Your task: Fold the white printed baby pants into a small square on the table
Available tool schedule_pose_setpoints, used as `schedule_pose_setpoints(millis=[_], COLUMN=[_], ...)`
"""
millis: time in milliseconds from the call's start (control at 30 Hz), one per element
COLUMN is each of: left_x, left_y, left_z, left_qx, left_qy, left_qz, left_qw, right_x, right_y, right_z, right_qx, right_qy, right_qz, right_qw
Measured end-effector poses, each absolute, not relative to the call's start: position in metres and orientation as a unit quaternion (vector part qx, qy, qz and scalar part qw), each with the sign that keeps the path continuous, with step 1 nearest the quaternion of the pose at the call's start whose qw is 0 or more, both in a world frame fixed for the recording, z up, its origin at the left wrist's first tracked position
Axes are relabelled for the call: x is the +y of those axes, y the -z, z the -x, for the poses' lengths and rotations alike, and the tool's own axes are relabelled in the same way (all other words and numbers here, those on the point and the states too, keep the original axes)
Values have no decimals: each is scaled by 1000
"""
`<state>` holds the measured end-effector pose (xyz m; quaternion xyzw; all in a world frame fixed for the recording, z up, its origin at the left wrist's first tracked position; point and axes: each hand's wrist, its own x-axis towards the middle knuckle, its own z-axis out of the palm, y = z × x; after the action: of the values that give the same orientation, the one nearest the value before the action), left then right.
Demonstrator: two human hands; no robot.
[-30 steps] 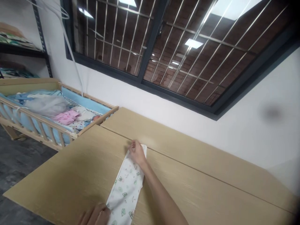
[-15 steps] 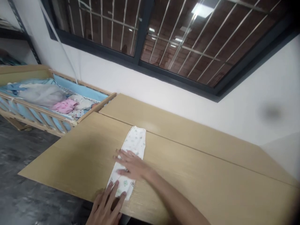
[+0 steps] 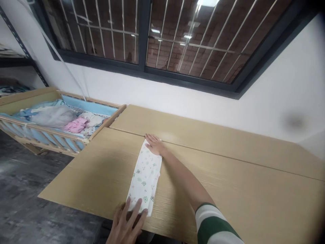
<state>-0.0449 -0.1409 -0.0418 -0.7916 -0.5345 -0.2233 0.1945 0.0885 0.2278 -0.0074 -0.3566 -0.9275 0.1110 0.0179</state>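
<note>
Printed cloth flat under fingers; crib holds pink fabric.

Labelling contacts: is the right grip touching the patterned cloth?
Touching. The head view shows the right grip lying flat, palm down, across the far end of the patterned cloth, no gap visible.

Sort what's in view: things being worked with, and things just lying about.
Being worked with:
- patterned white cloth, lying on the table
- right hand, on its far end
- left hand, at its near end
- table

Just lying about:
- crib
- pink cloth, inside it
- dark shelf
</note>
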Motion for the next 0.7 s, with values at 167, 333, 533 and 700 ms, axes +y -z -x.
schedule_pose_setpoints(millis=[167,333,533,700], left_x=[-141,-130,-117,-121], left_y=[41,29,22,36], left_z=[42,63,89,98], left_qx=[-562,-544,-514,-479], left_qy=[208,216,212,195], left_qz=[779,796,829,856], left_qw=[181,153,67,20], right_x=[220,168,36,-54], right_y=[5,-16,-54,-40], right_z=[-87,-103,-148,-176], right_qx=[-930,-906,-922,-926], right_qy=[-73,-58,-228,-242], right_qz=[355,372,277,277], right_qw=[68,194,146,88])
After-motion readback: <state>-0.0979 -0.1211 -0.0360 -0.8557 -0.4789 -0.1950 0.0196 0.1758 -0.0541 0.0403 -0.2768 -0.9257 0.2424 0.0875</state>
